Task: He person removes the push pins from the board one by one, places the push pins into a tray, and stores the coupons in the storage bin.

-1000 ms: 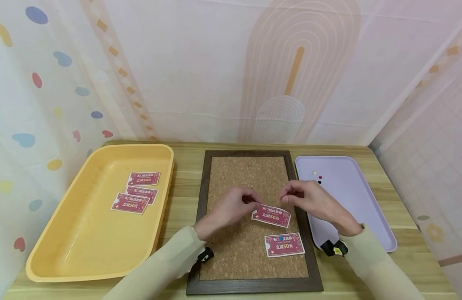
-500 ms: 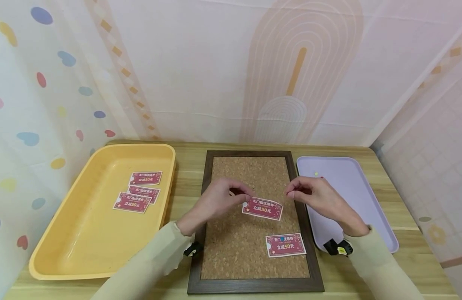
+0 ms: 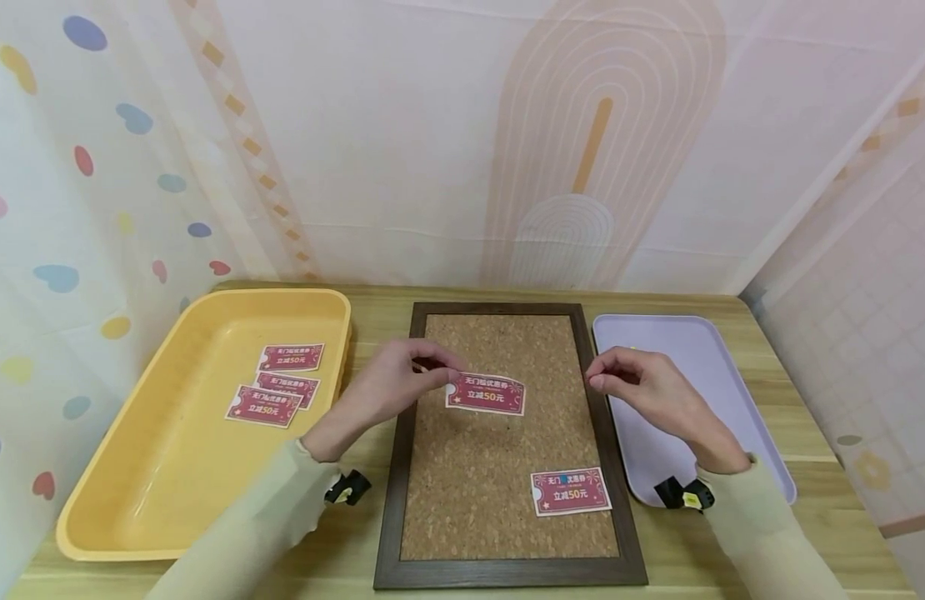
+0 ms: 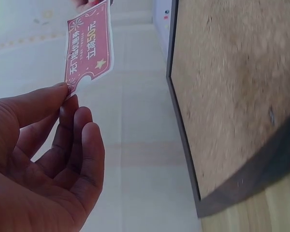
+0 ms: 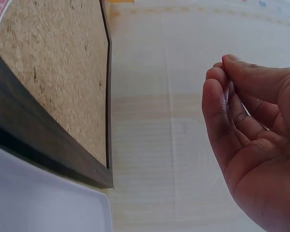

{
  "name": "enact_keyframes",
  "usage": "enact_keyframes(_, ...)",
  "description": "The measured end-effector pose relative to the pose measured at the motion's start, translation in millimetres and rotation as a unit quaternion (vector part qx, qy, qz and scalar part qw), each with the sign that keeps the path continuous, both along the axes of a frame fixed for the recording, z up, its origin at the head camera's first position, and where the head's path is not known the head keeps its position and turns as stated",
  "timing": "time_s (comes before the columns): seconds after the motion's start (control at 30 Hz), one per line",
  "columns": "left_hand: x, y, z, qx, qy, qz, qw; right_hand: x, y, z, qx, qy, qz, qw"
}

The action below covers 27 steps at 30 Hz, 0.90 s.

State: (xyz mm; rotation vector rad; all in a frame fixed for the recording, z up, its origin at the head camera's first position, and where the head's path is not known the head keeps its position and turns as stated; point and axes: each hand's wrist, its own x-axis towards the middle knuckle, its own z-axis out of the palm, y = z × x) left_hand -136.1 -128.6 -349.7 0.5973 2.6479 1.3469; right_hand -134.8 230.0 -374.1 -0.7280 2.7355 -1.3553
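Note:
My left hand [image 3: 395, 387] pinches a red paper coupon [image 3: 487, 394] by its left end, between thumb and forefinger. The coupon is held over the upper part of a cork board [image 3: 492, 500] in a dark frame, its printed face up. To the right, over the frame's edge and the lilac tray, my right hand [image 3: 657, 396] pinches a small pink pushpin [image 5: 224, 58]; only a bit of it shows between the fingertips in the right wrist view. Low on the board's right side lies a second coupon [image 3: 575, 497] with a blue pushpin [image 3: 563, 479] at its top.
A yellow tray [image 3: 177, 483] on the left holds three more red coupons [image 3: 263, 407], partly overlapping. The lilac tray [image 3: 706, 367] stands right beside the board, with a few small coloured pins [image 4: 166, 18] in it. A patterned curtain [image 3: 402, 167] hangs behind the table.
My left hand has carried the coupon to the left and up the board. The right hand has drawn slightly right, away from the coupon, still pinching the pink pushpin.

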Motion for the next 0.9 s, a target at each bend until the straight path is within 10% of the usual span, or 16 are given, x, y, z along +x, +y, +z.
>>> enact_keyframes(0.9, 2.1, -97.5, 7.2, -0.051, 0.006, 0.084, 0.9952, -11.8, 26.4, -4.8, 0.02, 0.035, -0.049, 0.998)
